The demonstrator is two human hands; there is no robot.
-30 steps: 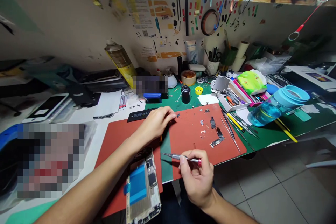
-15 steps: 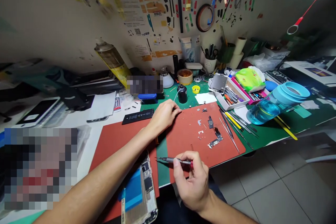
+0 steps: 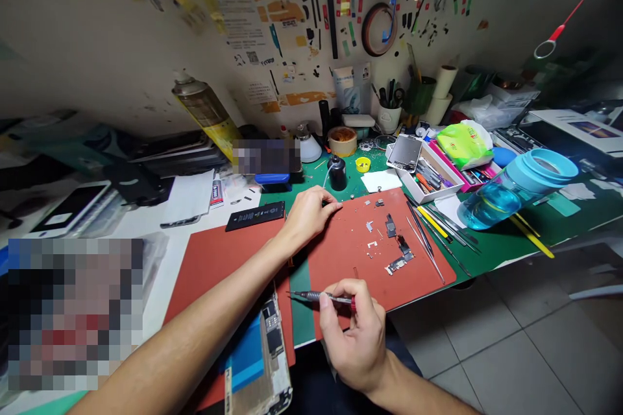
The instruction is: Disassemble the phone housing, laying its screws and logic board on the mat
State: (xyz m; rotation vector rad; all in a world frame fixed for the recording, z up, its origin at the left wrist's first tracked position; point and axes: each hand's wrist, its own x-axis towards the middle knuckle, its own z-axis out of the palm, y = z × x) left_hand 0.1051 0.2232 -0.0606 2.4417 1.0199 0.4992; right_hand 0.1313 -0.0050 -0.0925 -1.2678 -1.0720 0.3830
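My right hand [image 3: 357,337] grips a precision screwdriver [image 3: 335,299] with a red end cap, its thin tip pointing left over the green strip between two red mats. My left hand [image 3: 309,213] reaches far forward to the upper left corner of the right red mat [image 3: 335,259], fingers curled together. Anything in its fingertips is too small or hidden to make out. Under my left forearm lies an opened phone housing [image 3: 277,363] with a blue sheet inside. A black phone battery [image 3: 256,215] rests beside my left hand. Small phone parts [image 3: 400,262] are scattered on the right mat.
A black bottle [image 3: 337,174] stands just beyond my left hand. Tweezers and several thin tools [image 3: 440,230] lie along the right mat. A blue water bottle [image 3: 511,191] leans at the right, near a tool box [image 3: 431,175]. A spray can [image 3: 204,110] tilts at the back left.
My left hand has shifted slightly to the right, its thumb and fingertips now further over the right mat's corner. My right hand and the screwdriver have stayed nearly still.
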